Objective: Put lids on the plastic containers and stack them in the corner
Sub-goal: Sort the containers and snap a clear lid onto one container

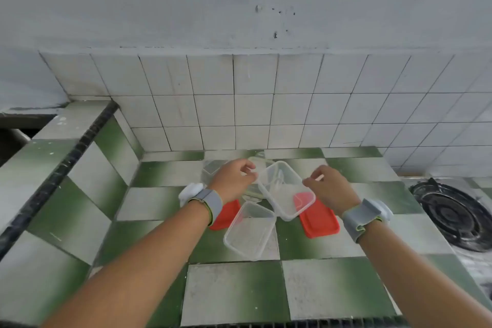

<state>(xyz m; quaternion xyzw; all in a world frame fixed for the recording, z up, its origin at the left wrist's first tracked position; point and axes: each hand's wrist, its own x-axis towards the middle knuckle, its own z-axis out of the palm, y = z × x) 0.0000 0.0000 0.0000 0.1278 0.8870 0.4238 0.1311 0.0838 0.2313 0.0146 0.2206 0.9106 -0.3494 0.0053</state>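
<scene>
A clear plastic container [286, 190] is tilted above the counter, open side toward me. My left hand [234, 180] pinches its far left rim and my right hand [331, 188] pinches its right rim. A second clear container [250, 230] lies open on the green and white tiled counter [234, 290] just in front. One red lid [319, 220] lies flat under the held container's right end. Another red lid [226, 214] is partly hidden by my left wrist. More clear containers [213, 170] sit behind my left hand, blurred and partly hidden.
A white tiled wall [266, 109] backs the counter and meets a raised tiled ledge [80, 146] at the back left corner [141, 154]. A black gas burner [452, 216] sits at the right edge. Both my wrists wear grey bands.
</scene>
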